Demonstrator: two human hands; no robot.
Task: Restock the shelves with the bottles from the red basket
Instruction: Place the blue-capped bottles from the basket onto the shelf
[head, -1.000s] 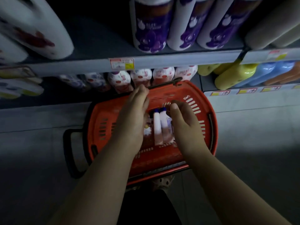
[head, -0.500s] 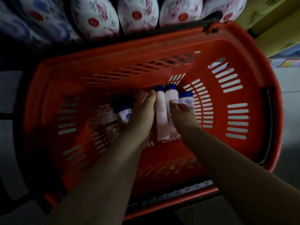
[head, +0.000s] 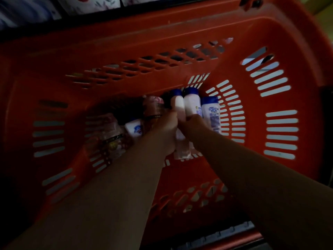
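Observation:
The red basket (head: 162, 31) fills the view, with both my arms reaching down to its floor. My left hand (head: 166, 129) curls round a white bottle with a blue cap (head: 177, 104). Beside it, my right hand (head: 195, 123) grips a second white blue-capped bottle (head: 191, 103). A third white bottle with a blue label (head: 211, 114) lies just right of them, untouched. Left of my left hand lie another white bottle with a blue logo (head: 135, 129) and two clear floral bottles (head: 112, 139), (head: 155, 106).
The basket's slotted walls rise on all sides, and its black handle (head: 250, 2) crosses the far rim. White floral-print bottles on a low shelf (head: 90, 3) show just beyond the far rim. Lighting is dim.
The view has dropped closer into the basket. Both hands have gone from hovering over the bottles to closing on the two middle white bottles.

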